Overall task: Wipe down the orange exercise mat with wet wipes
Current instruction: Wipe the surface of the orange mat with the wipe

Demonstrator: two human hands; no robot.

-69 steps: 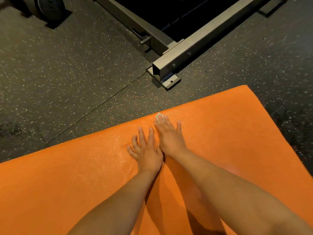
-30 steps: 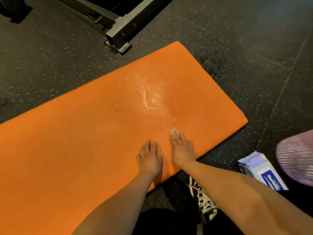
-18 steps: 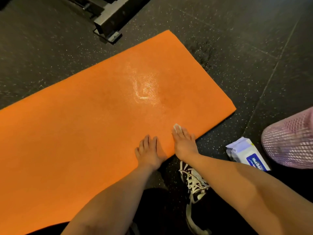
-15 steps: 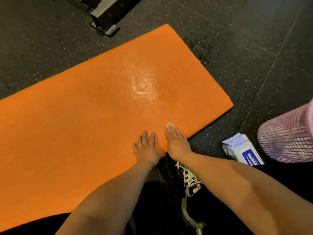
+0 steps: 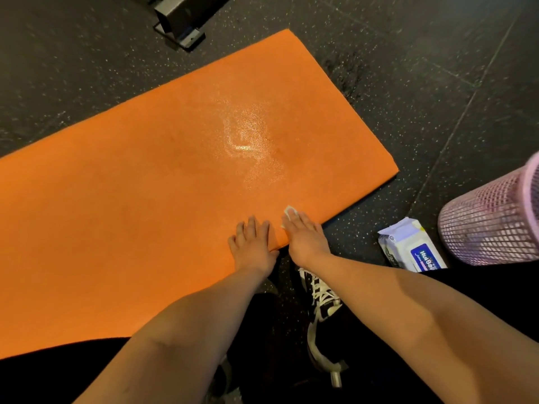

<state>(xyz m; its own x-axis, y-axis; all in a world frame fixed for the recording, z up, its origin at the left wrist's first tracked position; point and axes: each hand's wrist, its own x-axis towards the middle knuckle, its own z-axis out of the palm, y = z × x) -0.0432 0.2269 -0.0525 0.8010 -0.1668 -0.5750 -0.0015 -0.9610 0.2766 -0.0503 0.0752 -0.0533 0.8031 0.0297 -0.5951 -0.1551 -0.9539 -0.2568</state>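
The orange exercise mat lies flat on the dark floor, with a shiny wet patch near its right end. My right hand lies flat at the mat's near edge, fingers straight, pressing a white wet wipe that peeks out past the fingertips. Just left of it, my left hand rests flat on the mat with straight fingers and holds nothing.
A pack of wet wipes lies on the floor right of the mat, beside a pink mesh basket. A metal machine foot stands beyond the mat's far edge. My shoe is on the floor under my arms.
Both hands have slid from the mat's far side back to its near edge, leaving a wet streak. The view has pulled back, bringing the wipes pack, basket and shoe into sight.
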